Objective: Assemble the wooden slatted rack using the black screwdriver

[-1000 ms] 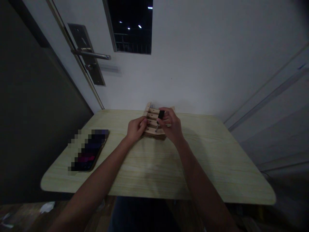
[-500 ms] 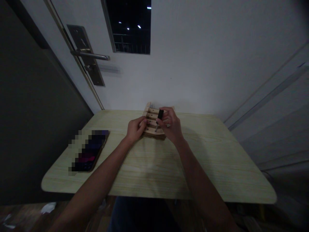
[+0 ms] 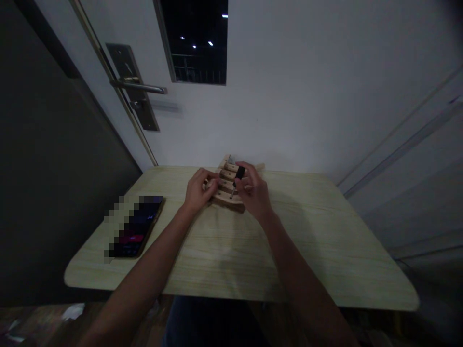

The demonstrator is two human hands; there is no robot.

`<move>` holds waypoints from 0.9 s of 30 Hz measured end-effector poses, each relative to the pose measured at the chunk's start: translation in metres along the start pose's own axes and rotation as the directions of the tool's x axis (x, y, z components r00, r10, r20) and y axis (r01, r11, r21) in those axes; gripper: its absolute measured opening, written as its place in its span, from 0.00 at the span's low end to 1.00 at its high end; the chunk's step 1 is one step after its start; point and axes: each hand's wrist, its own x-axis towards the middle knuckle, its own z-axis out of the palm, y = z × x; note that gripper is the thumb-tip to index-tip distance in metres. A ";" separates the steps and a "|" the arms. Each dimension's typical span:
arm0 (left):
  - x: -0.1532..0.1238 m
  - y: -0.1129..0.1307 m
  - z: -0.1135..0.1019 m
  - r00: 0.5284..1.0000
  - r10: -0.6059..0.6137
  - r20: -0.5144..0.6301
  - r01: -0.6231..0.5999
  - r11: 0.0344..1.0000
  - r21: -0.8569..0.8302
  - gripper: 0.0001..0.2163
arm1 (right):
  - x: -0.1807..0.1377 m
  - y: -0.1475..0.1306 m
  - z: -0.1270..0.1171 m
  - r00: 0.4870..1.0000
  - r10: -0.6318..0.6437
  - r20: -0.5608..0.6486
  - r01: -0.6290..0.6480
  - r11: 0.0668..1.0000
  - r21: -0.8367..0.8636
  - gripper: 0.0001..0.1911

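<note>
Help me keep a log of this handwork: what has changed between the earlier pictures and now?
The near end of the slatted wooden piece has swung slightly left, and the left hand has shifted left with it. The screwdriver tip has also moved slightly left. Nothing was visibly taken up or released. The right hand still grips the screwdriver; the phone stays put.

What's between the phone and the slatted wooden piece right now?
In the head view, the left hand lies between, gripping the slatted wooden piece at its left side; some tabletop shows between that hand and the phone.
</note>
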 end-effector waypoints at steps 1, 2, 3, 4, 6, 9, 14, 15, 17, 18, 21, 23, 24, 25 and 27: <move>0.001 -0.002 -0.002 1.000 -0.002 -0.025 0.002 1.000 0.010 0.09 | -0.001 -0.001 0.003 1.000 -0.013 -0.011 0.013 1.000 0.010 0.20; 0.002 -0.004 -0.003 0.999 -0.005 -0.050 0.006 1.000 0.026 0.09 | -0.001 -0.003 0.007 1.000 -0.029 -0.011 0.029 1.000 0.004 0.20; 0.003 -0.006 -0.004 0.997 -0.009 -0.077 0.013 0.999 0.045 0.09 | -0.002 -0.006 0.011 0.999 -0.050 -0.011 0.050 0.999 -0.014 0.19; 0.003 -0.007 -0.004 0.994 -0.016 -0.108 0.023 0.998 0.062 0.09 | -0.003 -0.009 0.014 0.998 -0.067 -0.017 0.066 0.996 -0.056 0.18; 0.004 -0.010 -0.003 0.984 -0.044 -0.170 0.057 0.996 0.072 0.12 | -0.003 -0.015 0.018 0.996 -0.072 -0.050 0.065 0.991 -0.117 0.17; 0.004 -0.015 0.001 0.960 -0.143 -0.242 0.146 0.989 -0.002 0.14 | 0.001 -0.023 0.016 0.985 -0.103 -0.136 0.094 0.993 -0.076 0.18; 0.006 -0.027 0.006 0.911 -0.364 -0.192 0.323 0.922 -0.214 0.15 | 0.027 -0.015 -0.018 0.948 -0.059 -0.313 0.047 0.998 -0.046 0.21; 0.006 -0.029 0.008 0.902 -0.398 -0.168 0.348 0.900 -0.264 0.16 | 0.034 -0.009 -0.027 0.952 -0.039 -0.302 0.027 0.999 -0.043 0.21; 0.005 -0.034 0.011 0.899 -0.423 -0.115 0.365 0.867 -0.339 0.17 | 0.047 0.006 -0.042 0.961 0.018 -0.276 -0.051 0.992 -0.115 0.19; 0.004 -0.036 0.013 0.906 -0.415 -0.087 0.358 0.859 -0.365 0.17 | 0.052 0.014 -0.047 0.970 0.037 -0.241 -0.082 0.981 -0.178 0.18; 0.002 -0.045 0.021 0.921 -0.388 0.025 0.352 0.805 -0.478 0.21 | 0.061 0.036 -0.055 0.988 0.101 -0.119 -0.134 0.938 -0.319 0.12; 0.001 -0.050 0.024 0.900 -0.422 0.112 0.411 0.732 -0.543 0.24 | 0.061 0.048 -0.054 0.983 0.172 -0.070 -0.186 0.910 -0.371 0.19; 0.001 -0.052 0.025 0.893 -0.426 0.144 0.426 0.700 -0.573 0.26 | 0.060 0.053 -0.052 0.979 0.197 -0.056 -0.203 0.901 -0.384 0.23; 0.001 -0.052 0.025 0.887 -0.424 0.182 0.442 0.668 -0.598 0.28 | 0.059 0.057 -0.050 0.975 0.213 -0.057 -0.218 0.895 -0.389 0.27; 0.001 -0.050 0.022 0.877 -0.405 0.257 0.468 0.606 -0.643 0.33 | 0.056 0.066 -0.044 0.974 0.223 -0.048 -0.224 0.890 -0.398 0.28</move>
